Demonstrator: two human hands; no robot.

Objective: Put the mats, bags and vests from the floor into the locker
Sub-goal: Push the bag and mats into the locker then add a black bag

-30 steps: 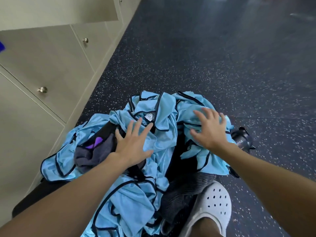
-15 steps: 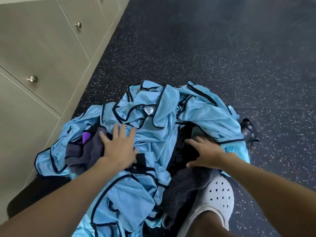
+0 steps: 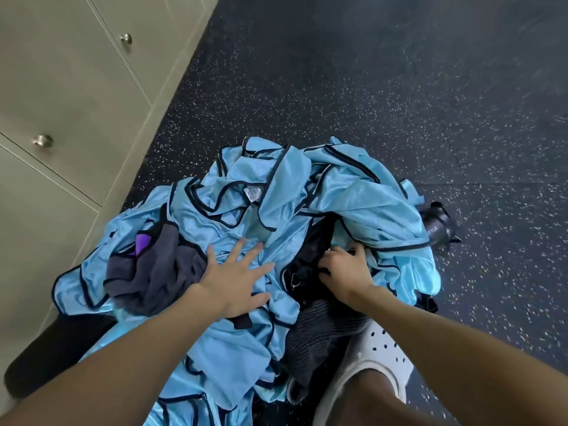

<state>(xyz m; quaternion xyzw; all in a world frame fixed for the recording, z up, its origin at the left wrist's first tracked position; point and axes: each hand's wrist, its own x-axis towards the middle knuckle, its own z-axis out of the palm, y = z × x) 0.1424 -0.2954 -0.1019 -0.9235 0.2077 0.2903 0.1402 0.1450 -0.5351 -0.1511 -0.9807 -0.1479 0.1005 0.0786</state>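
While the left hand is lying spread flat on the vests heaped on the floor, the right hand is gripping the black bag beside it, the heap showing no long axis

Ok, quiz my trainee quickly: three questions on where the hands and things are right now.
1. Fill in: the black bottle lies on the floor at the ____ edge of the blue vests.
2. True or false: the left hand rests flat, fingers spread, on the blue vests.
3. The right hand curls its fingers into: A the black bottle; B black fabric between the vests; C the left hand.
Key: 1 right; 2 true; 3 B.
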